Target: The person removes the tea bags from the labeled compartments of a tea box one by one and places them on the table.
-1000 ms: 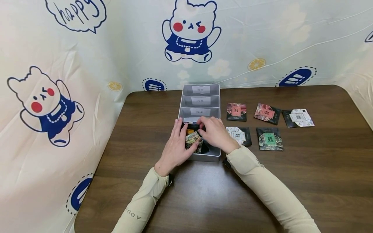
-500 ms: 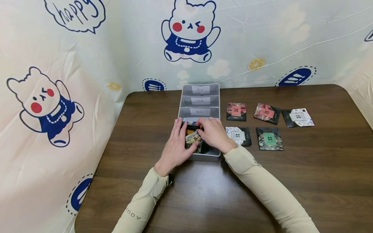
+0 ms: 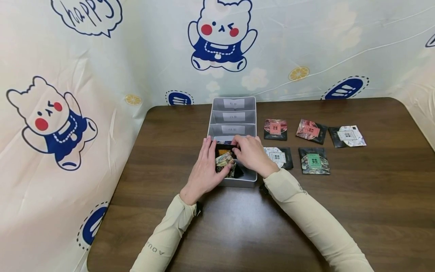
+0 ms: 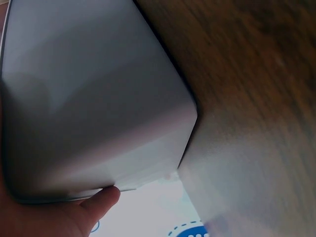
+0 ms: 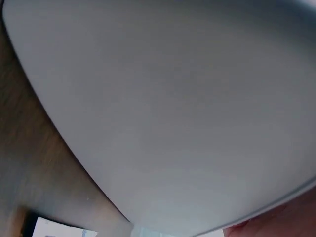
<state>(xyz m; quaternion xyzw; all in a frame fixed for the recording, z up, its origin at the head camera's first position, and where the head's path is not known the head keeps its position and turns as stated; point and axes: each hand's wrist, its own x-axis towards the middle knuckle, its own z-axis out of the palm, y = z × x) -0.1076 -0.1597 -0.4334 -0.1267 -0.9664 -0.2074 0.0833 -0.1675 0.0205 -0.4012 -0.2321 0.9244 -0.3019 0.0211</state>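
Observation:
A long grey divided box (image 3: 239,183) stands on the table with its front compartment between my hands. My left hand (image 3: 204,168) lies along the box's left rim, fingers straight, thumb over a patterned tea sachet (image 3: 225,160) in that compartment. My right hand (image 3: 250,154) reaches over the right rim, and its curled fingertips pinch the edge of a black tea sachet with a yellow label (image 3: 223,152). The fingertips are partly hidden. In the left wrist view, a digit of the left hand touches the rim of the box (image 4: 98,98). The right wrist view mostly shows the box wall (image 5: 163,108).
Paper labels mark the back compartments. Right of the box lie a red sachet (image 3: 275,129), another red sachet (image 3: 310,131), a white-and-black sachet (image 3: 348,136), a green-labelled sachet (image 3: 314,161) and a white sachet (image 3: 278,157) partly behind my right hand. A printed curtain (image 3: 163,45) hangs behind the table.
My right hand has shifted very slightly, and more of the black sachet with the yellow label shows between the hands. My left hand stays almost still.

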